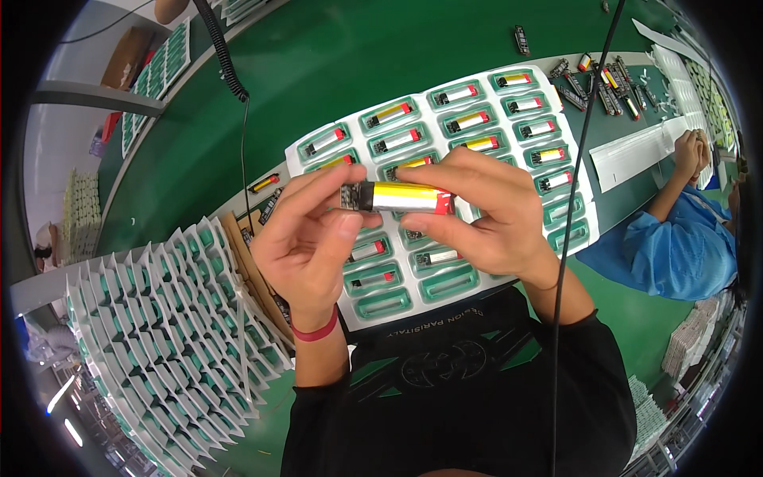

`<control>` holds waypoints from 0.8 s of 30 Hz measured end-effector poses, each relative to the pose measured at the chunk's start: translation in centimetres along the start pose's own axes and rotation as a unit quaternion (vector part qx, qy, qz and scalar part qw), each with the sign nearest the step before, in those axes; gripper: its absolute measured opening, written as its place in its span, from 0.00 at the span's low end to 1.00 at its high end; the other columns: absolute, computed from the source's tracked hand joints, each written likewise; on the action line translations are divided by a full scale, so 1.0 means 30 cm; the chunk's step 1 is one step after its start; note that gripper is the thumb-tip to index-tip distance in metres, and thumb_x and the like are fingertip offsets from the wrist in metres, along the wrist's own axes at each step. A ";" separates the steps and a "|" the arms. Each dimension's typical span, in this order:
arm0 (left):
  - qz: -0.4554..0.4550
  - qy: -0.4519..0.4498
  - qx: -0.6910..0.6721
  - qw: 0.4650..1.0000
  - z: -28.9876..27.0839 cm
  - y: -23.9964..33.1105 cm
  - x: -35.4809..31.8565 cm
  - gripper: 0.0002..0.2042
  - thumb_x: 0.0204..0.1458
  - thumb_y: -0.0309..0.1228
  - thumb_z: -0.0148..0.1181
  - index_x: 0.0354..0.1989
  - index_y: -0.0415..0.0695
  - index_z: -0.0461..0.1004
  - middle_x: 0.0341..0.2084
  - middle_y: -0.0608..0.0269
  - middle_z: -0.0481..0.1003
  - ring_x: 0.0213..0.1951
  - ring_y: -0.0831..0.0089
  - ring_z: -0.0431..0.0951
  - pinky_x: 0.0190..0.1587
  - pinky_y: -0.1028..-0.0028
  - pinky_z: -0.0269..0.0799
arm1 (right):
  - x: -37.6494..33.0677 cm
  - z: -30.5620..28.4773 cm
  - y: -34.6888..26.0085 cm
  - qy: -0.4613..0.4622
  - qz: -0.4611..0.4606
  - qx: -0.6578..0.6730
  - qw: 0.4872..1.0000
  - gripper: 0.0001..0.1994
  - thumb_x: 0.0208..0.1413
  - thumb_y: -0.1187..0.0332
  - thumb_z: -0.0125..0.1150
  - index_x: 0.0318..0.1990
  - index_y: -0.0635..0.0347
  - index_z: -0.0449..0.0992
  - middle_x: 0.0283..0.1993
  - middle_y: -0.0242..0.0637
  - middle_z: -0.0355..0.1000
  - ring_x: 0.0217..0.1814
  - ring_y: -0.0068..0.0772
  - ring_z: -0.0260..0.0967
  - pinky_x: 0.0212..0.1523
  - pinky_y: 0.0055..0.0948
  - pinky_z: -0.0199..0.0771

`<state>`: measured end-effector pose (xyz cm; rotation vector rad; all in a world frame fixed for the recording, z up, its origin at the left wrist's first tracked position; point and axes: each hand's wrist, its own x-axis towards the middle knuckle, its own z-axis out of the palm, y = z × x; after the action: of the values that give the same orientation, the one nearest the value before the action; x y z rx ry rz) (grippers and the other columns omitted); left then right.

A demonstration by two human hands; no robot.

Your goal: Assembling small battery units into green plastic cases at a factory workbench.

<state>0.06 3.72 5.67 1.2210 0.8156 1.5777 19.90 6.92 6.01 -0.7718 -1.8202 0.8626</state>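
Right hand (494, 208) pinches battery cell (407, 198), curled left hand (300, 238) perhaps gripping its black end (365, 196)

Sm. pale lettering (433, 324) — 1 line, across blk shirt (485, 429)

Head-worn fisheye view, downward, close above the fingers (455, 178)

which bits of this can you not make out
All in the head view:
Middle pockets of the white tray: partly covered by the left hand, right hand and the cell between them.
Underside of that cell: faces away.
What the person in blue holds, if anything: too small, near the rim.
Number of loose parts: small and overlapping.
Most pocket insides in the stacked trays: hidden by overlap.
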 end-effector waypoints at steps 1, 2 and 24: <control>0.025 -0.008 0.027 0.999 -0.007 0.002 -0.001 0.20 0.50 0.14 0.61 0.53 0.26 0.71 0.45 0.42 0.75 0.46 0.62 0.80 0.44 0.70 0.83 | -0.001 -0.005 0.001 -0.017 0.019 0.020 0.999 0.21 0.42 0.72 0.75 0.46 0.67 0.80 0.31 0.40 0.75 0.28 0.28 0.70 0.27 0.24 0.66; 0.050 -0.016 0.055 0.997 -0.012 0.004 -0.002 0.18 0.50 0.14 0.61 0.52 0.26 0.73 0.45 0.42 0.75 0.45 0.62 0.80 0.43 0.70 0.84 | 0.000 -0.013 0.000 -0.028 0.019 0.021 0.999 0.21 0.43 0.72 0.75 0.46 0.67 0.80 0.31 0.40 0.75 0.28 0.28 0.70 0.27 0.24 0.66; 0.090 -0.009 0.157 0.983 0.088 -0.084 0.024 0.09 0.56 0.18 0.58 0.45 0.28 0.77 0.41 0.46 0.77 0.41 0.68 0.79 0.42 0.74 0.80 | -0.069 -0.133 0.062 -0.013 0.240 0.399 0.885 0.12 0.55 0.77 0.66 0.47 0.71 0.80 0.33 0.43 0.79 0.30 0.26 0.77 0.29 0.22 0.78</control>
<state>3.26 5.11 4.37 1.5691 0.9924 1.6203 24.56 7.20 4.70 -0.6535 -1.1077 1.7967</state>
